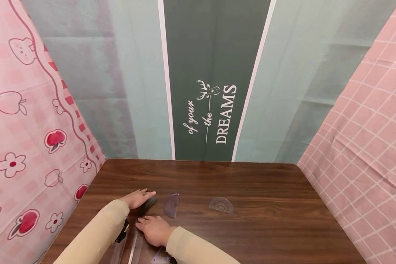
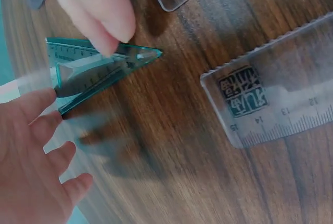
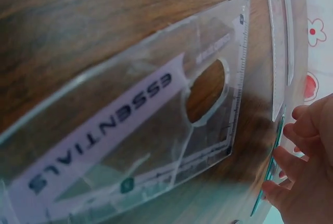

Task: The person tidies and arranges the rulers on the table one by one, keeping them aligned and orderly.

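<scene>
Both hands hold a translucent green set square, tilted above the table. In the left wrist view, fingertips of my left hand meet its far corner; the left thumb's grip is partly hidden. My right hand pinches near the pointed end, its thumb and finger showing at the top of that view. The right wrist view shows the set square nearly edge-on beside that hand's curled fingers. Under the right wrist lies a clear set square with a lilac "ESSENTIALS" band.
Two clear rulers lie at the near left, one below each forearm's side. Right of the hands, two clear protractors rest apart on the brown wooden table. Printed cloths hang behind and at both sides.
</scene>
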Action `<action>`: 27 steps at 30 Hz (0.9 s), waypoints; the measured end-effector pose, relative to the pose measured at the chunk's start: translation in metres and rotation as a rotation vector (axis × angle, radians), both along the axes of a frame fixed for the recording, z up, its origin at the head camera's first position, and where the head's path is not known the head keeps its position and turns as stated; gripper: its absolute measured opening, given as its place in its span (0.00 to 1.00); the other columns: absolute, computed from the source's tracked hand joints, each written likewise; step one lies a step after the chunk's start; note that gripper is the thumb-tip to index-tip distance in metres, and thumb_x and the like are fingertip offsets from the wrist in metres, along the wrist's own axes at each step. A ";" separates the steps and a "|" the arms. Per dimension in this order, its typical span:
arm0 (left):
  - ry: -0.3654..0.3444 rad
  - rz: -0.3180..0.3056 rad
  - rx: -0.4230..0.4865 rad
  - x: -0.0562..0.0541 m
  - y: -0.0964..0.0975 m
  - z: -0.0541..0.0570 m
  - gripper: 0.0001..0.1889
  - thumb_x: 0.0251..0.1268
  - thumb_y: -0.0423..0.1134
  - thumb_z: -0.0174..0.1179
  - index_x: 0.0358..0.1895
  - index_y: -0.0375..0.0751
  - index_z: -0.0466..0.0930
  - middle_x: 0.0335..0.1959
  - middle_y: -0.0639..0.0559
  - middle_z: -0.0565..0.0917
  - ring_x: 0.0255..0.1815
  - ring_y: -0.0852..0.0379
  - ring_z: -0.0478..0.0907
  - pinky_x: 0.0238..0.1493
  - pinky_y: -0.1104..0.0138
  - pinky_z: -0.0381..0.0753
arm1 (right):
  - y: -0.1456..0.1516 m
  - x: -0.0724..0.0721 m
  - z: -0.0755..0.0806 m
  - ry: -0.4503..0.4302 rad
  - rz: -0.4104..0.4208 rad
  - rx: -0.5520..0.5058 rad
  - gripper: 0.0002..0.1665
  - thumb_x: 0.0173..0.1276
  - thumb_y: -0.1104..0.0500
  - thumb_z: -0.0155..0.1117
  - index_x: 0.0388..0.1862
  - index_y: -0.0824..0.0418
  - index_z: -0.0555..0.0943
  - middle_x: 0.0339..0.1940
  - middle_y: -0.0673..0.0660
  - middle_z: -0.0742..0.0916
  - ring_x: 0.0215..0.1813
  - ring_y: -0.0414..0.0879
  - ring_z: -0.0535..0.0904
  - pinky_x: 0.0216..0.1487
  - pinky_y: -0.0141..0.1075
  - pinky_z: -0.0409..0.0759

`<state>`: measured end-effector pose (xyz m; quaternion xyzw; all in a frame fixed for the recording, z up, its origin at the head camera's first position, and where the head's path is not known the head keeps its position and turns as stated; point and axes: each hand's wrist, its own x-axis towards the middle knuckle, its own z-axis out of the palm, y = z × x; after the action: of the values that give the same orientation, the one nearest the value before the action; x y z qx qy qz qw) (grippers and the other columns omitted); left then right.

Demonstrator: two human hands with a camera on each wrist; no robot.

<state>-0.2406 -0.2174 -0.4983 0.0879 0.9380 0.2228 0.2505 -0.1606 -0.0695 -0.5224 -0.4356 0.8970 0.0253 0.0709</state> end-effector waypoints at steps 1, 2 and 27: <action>0.005 -0.004 -0.009 -0.001 0.000 0.000 0.40 0.68 0.66 0.32 0.65 0.34 0.66 0.69 0.32 0.56 0.70 0.31 0.46 0.63 0.38 0.48 | 0.000 0.000 0.000 -0.004 -0.003 0.006 0.22 0.72 0.53 0.49 0.65 0.44 0.71 0.65 0.40 0.71 0.66 0.36 0.64 0.56 0.34 0.70; 0.012 -0.010 -0.017 -0.001 0.001 0.000 0.40 0.69 0.66 0.32 0.65 0.34 0.66 0.69 0.32 0.57 0.69 0.31 0.46 0.63 0.38 0.48 | 0.001 0.000 0.000 -0.007 -0.007 0.011 0.22 0.72 0.53 0.49 0.64 0.44 0.71 0.65 0.39 0.71 0.66 0.36 0.64 0.56 0.35 0.70; 0.213 -0.018 -0.483 0.003 0.008 0.009 0.32 0.67 0.61 0.43 0.47 0.33 0.81 0.46 0.34 0.80 0.49 0.34 0.73 0.47 0.43 0.70 | 0.031 -0.017 0.002 -1.003 -0.735 -1.157 0.19 0.66 0.70 0.44 0.52 0.82 0.71 0.47 0.72 0.81 0.47 0.57 0.80 0.45 0.43 0.79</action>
<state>-0.2380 -0.2099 -0.4893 0.0570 0.9842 -0.0205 0.1661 -0.1776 -0.0388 -0.5200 -0.0436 0.7155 -0.6583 0.2298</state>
